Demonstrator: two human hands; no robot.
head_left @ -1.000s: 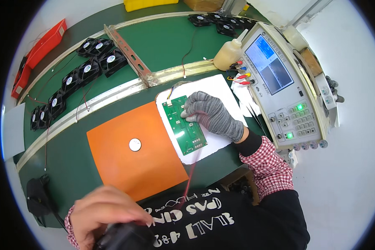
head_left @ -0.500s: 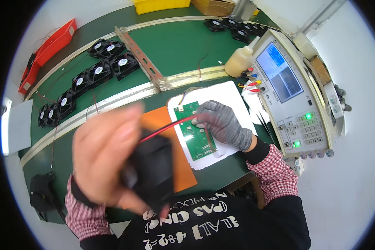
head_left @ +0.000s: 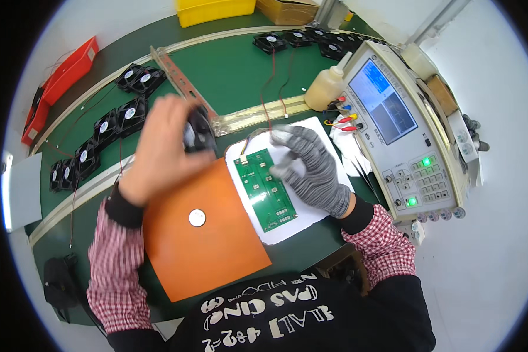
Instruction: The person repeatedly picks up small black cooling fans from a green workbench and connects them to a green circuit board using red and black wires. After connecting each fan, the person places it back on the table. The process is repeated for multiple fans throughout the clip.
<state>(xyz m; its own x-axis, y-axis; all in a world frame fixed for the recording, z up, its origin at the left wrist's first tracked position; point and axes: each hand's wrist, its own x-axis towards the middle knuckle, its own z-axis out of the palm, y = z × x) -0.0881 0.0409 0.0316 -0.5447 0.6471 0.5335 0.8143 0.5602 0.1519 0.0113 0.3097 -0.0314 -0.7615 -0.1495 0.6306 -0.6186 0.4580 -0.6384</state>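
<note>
My bare left hand [head_left: 165, 149], blurred by motion, holds a black cooling fan [head_left: 200, 132] over the top of an orange sheet [head_left: 217, 252]. Part of the fan is covered by my fingers. In a grey striped glove, my right hand [head_left: 314, 170] has its fingers apart above a white pad [head_left: 299, 223], with nothing in them. Just left of it, a green circuit board [head_left: 263, 190] lies on the pad, with a cable plugged in at its top corner. A thin red-and-black lead [head_left: 264, 97] runs down from a fan [head_left: 270, 41] at the back, ending near my right fingertips.
Several black fans [head_left: 105, 126] line the left side. A metal rail [head_left: 182, 79] crosses the bench. At right stand a cream bottle [head_left: 324, 88] and a tester [head_left: 396, 126] with a lit screen. A white disc [head_left: 197, 217] sits on the orange sheet. Red bins [head_left: 70, 70] stand far left.
My left hand has moved up and away, now with a fan near the rail. Another fan now stands at the back. My right fingers have spread and let go of the red-and-black lead.
</note>
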